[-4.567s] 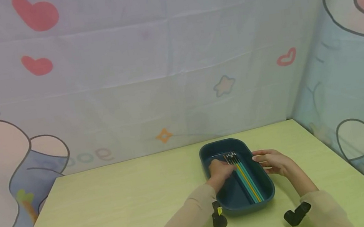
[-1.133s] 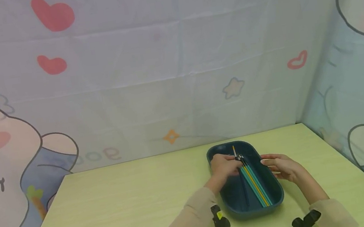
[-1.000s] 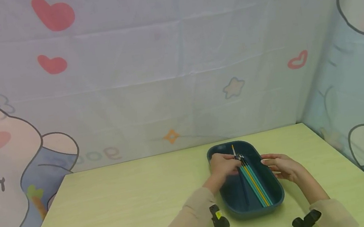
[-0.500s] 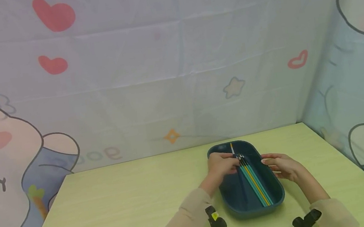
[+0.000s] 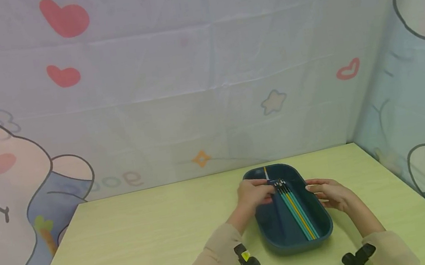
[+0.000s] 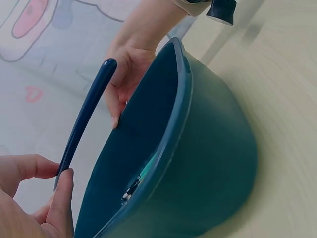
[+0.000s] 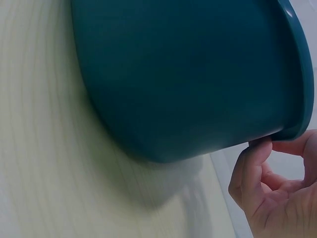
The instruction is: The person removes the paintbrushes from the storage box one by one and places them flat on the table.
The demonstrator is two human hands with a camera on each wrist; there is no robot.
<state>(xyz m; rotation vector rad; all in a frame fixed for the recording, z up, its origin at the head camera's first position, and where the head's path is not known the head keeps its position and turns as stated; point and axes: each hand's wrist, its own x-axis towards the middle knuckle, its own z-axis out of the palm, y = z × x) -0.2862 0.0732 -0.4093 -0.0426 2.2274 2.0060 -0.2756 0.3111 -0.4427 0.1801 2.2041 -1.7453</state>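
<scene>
My left grip point(image 5: 251, 197) is closed to a fine pinch, thumb against forefinger, on a slim paintbrush point(image 6: 85, 116) with a dark blue handle. Seen from my head, its yellow-orange tip points towards the bench's back edge, over the far end of the tray point(image 5: 269, 231). The left wrist view shows the handle slanting up against the backdrop point(image 6: 29, 126), seemingly higher than the rim. From above, dark handle and dark tray blend, so I cannot trace its whole length there.

The tray, deep blue-green with rounded corners, sits on the bench point(image 5: 149, 232), nearer the right edge than the left and close to the back edge. Inside, a row of brushes point(image 5: 299, 215) with teal and yellow handles lies slantwise towards the right wall, metal collars at the far end.

What has just changed: about a second ago the paintbrush stood right beside that row, its dark handle running down along it. Now my left grip has shifted towards the tray's left rim, taking the paintbrush with it, and a wider gap shows. I judge that this one is separated from the others, which lie together as they did.

My right grip point(image 5: 329, 193) is at the tray's right rim, fingers bent, tips nipping the lip, apparently to steady it.
</scene>
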